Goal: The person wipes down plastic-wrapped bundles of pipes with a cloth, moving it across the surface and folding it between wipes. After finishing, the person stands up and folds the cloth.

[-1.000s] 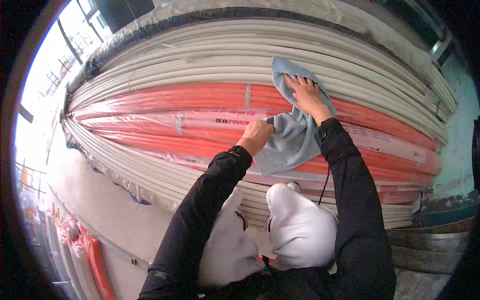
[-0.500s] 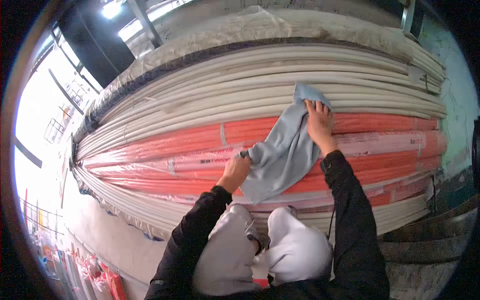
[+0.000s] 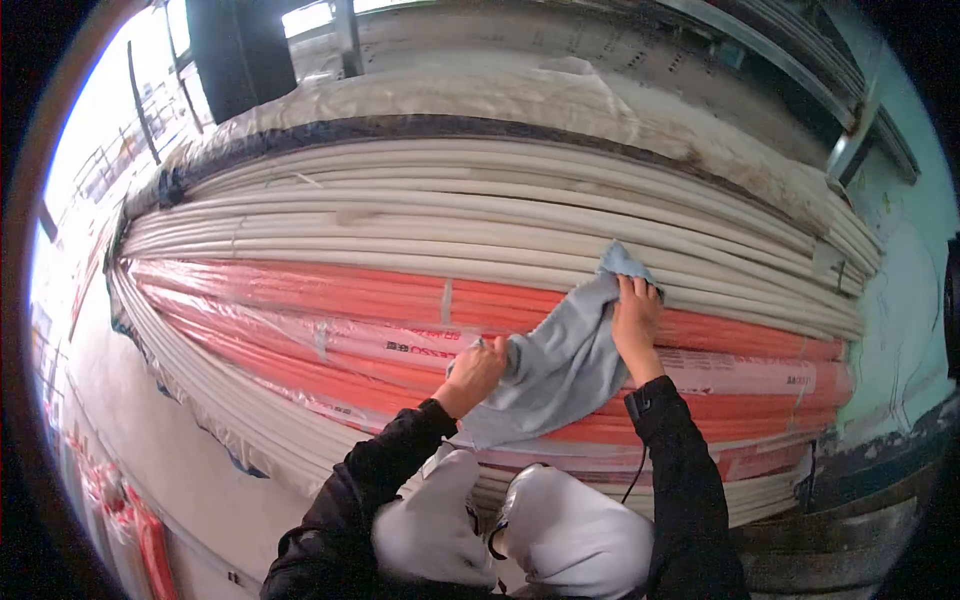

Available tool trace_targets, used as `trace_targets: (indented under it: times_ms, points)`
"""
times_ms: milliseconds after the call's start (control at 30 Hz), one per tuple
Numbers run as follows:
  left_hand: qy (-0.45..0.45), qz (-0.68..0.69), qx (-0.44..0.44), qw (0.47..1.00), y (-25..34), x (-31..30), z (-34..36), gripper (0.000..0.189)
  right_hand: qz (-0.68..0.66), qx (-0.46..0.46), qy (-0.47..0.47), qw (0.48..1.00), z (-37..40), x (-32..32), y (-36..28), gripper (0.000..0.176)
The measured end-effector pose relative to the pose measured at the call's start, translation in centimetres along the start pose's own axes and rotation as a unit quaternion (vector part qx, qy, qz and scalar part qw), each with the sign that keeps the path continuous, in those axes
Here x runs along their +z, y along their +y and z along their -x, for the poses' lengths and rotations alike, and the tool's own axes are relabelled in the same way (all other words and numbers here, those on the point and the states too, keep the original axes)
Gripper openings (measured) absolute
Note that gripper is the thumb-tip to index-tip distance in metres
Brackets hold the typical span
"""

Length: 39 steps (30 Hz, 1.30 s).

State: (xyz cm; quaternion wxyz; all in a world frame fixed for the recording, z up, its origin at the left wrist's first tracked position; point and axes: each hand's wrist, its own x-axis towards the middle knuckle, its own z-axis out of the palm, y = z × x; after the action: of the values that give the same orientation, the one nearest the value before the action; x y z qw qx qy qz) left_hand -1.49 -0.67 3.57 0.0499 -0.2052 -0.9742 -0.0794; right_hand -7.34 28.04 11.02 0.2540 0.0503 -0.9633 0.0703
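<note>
A grey-blue cloth [image 3: 565, 372] lies slantwise over long red pipes [image 3: 385, 285] wrapped in clear plastic. Its upper end reaches onto the white pipes [image 3: 450, 222] above them. My left hand [image 3: 474, 378] is closed on the cloth's left edge, beside the printing on the plastic wrap. Higher and to the right, my right hand [image 3: 637, 322] grips the cloth's upper end, fingers bent over it near the line between red and white pipes. The cloth's lower part hangs in folds between my forearms, above my knees.
Plastic sheeting [image 3: 480, 95] covers the top of the pipe stack. A metal post [image 3: 850, 145] and a pale green wall [image 3: 905, 300] stand at the right. My knees [image 3: 570, 535] are close below the pipes. Red and white wrapped bundles [image 3: 140, 530] lie at lower left.
My view has tilted upward, so the pipes, cloth and hands appear lower and more of the back shows. Both hands keep hold of the cloth, whose folds have shifted slightly.
</note>
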Motion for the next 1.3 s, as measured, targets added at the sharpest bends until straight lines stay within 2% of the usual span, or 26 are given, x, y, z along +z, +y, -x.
trace_targets:
  times_ms: [33, 133, 167, 267, 367, 467, 567, 633, 667, 767, 833, 867, 900, 933, 967, 1033, 1100, 1200, 1233, 1300]
  points:
    - [0.025, 0.012, 0.024, 0.999, 0.0, -0.4, 0.3, 0.026, 0.005, -0.025, 0.028, 0.999, -0.1, 0.4, -0.6, 0.055]
    - [0.037, 0.015, 0.099, 0.994, -1.4, -0.2, 0.0, 0.023, -0.028, -0.083, 0.007, 0.996, -1.0, 1.2, -3.9, 0.053]
    - [0.013, 0.018, 0.089, 0.996, -1.6, -0.1, 0.0, 0.022, -0.034, -0.088, -0.009, 0.995, -1.2, 1.7, -5.5, 0.053]
    - [0.090, -0.006, 0.120, 0.989, -2.1, 1.8, -0.3, 0.017, -0.042, -0.122, -0.006, 0.992, -1.7, 3.4, -9.4, 0.053]
    - [0.121, 0.067, 0.103, 0.985, -2.6, 0.8, 0.4, 0.016, -0.040, -0.131, 0.009, 0.990, -1.9, 3.7, -10.3, 0.048]
    - [0.026, 0.112, 0.072, 0.991, -2.7, 0.3, -0.1, 0.020, -0.051, -0.103, 0.010, 0.993, -2.1, 2.8, -9.3, 0.042]
    - [0.033, 0.130, 0.071, 0.988, -2.9, -0.4, -0.2, 0.021, -0.061, -0.070, 0.035, 0.995, -2.0, 2.9, -8.4, 0.038]
    - [0.032, 0.161, 0.028, 0.986, -3.3, 0.0, -0.4, 0.018, -0.052, -0.034, 0.051, 0.997, -2.1, 3.0, -9.5, 0.037]
    - [0.031, 0.175, 0.007, 0.984, -3.5, 0.1, -0.5, 0.016, -0.053, -0.055, 0.052, 0.996, -2.0, 3.5, -10.5, 0.038]
    - [0.148, 0.308, -0.115, 0.933, -5.8, 0.9, 0.0, 0.017, -0.065, -0.107, 0.046, 0.991, -2.7, 4.5, -14.3, 0.043]
    - [0.250, 0.400, -0.177, 0.864, -8.0, 0.2, 0.7, 0.015, -0.060, -0.121, 0.015, 0.991, -3.1, 5.2, -16.5, 0.046]
    - [0.259, 0.427, -0.220, 0.838, -9.2, -0.7, 1.3, 0.012, -0.058, -0.127, -0.001, 0.990, -3.3, 5.4, -17.3, 0.048]
    - [0.335, 0.390, -0.229, 0.827, -11.5, 0.6, 0.9, 0.010, -0.051, -0.149, 0.011, 0.988, -3.2, 5.7, -18.2, 0.050]
    - [0.361, 0.370, -0.264, 0.814, -13.2, -0.1, 1.0, 0.010, -0.043, -0.171, 0.022, 0.984, -2.9, 6.0, -18.8, 0.051]
    - [0.355, 0.499, -0.308, 0.728, -12.6, -4.5, 1.9, 0.010, -0.035, -0.195, 0.032, 0.980, -2.7, 6.2, -19.0, 0.053]
    - [0.448, 0.415, -0.285, 0.739, -16.6, -4.7, 1.0, 0.008, -0.050, -0.202, 0.023, 0.978, -2.5, 6.5, -18.6, 0.056]
    - [0.485, 0.377, -0.291, 0.733, -19.3, -5.9, 0.1, 0.007, -0.077, -0.220, 0.022, 0.972, -2.3, 6.9, -17.8, 0.057]
    - [0.469, 0.309, -0.297, 0.772, -20.5, -7.3, -1.6, 0.011, -0.119, -0.190, 0.014, 0.974, -1.8, 7.0, -15.5, 0.055]
    - [0.471, 0.291, -0.280, 0.784, -20.8, -6.6, -2.3, 0.014, -0.103, -0.155, -0.003, 0.983, -1.6, 5.6, -14.7, 0.056]
    - [0.475, 0.257, -0.240, 0.807, -20.5, -5.0, -3.9, 0.020, -0.095, -0.105, 0.027, 0.990, -1.1, 4.6, -12.2, 0.057]
